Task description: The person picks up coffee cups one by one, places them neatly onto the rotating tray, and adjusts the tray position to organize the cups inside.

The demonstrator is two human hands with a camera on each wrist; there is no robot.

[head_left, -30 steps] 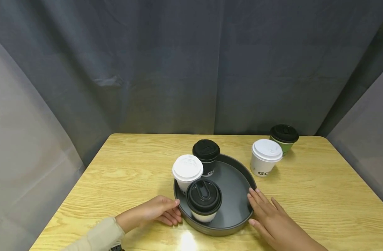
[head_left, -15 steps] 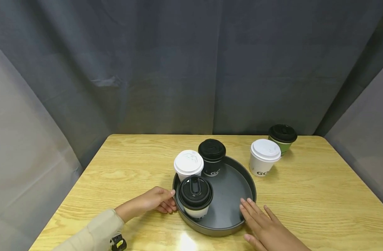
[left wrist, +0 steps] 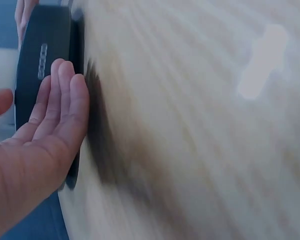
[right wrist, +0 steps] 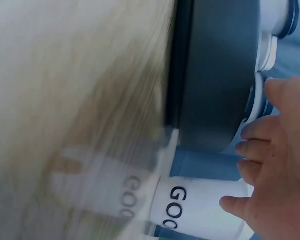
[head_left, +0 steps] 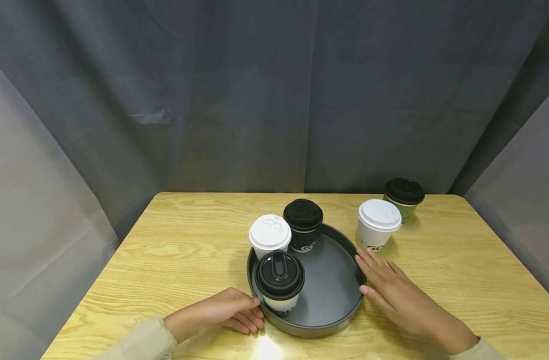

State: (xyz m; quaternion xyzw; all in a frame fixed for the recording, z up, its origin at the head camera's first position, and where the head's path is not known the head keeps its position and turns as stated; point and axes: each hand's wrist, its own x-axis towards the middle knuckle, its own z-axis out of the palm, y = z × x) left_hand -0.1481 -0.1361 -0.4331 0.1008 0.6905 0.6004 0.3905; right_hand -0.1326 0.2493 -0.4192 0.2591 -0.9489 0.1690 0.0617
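The left hand (head_left: 236, 311), low and left of centre in the head view, has its thumb at the rim of the dark round tray (head_left: 326, 287) and its fingers, loosely extended, along the outer wall; they are not wrapped round anything. The right hand (head_left: 393, 295), at lower right, is flat with fingers straight, fingertips at the tray's right edge (whether they press on it, I cannot tell).

The tray lies between the hands, just below and right of the frame's centre. Three lidded cups stand upright in its left half: a cream cup with a black lid (head_left: 280, 282) nearest the bottom of the frame, a white cup (head_left: 269, 234) above it, and a black cup (head_left: 303, 225) at the tray's upper edge.

Beyond the right fingertips, a white-lidded cup (head_left: 379, 220) with dark lettering stands on the wooden table (head_left: 189, 245), partly covering a green cup (head_left: 404, 197) with a black lid to its upper right. A dark grey curtain (head_left: 238, 100) fills the upper frame
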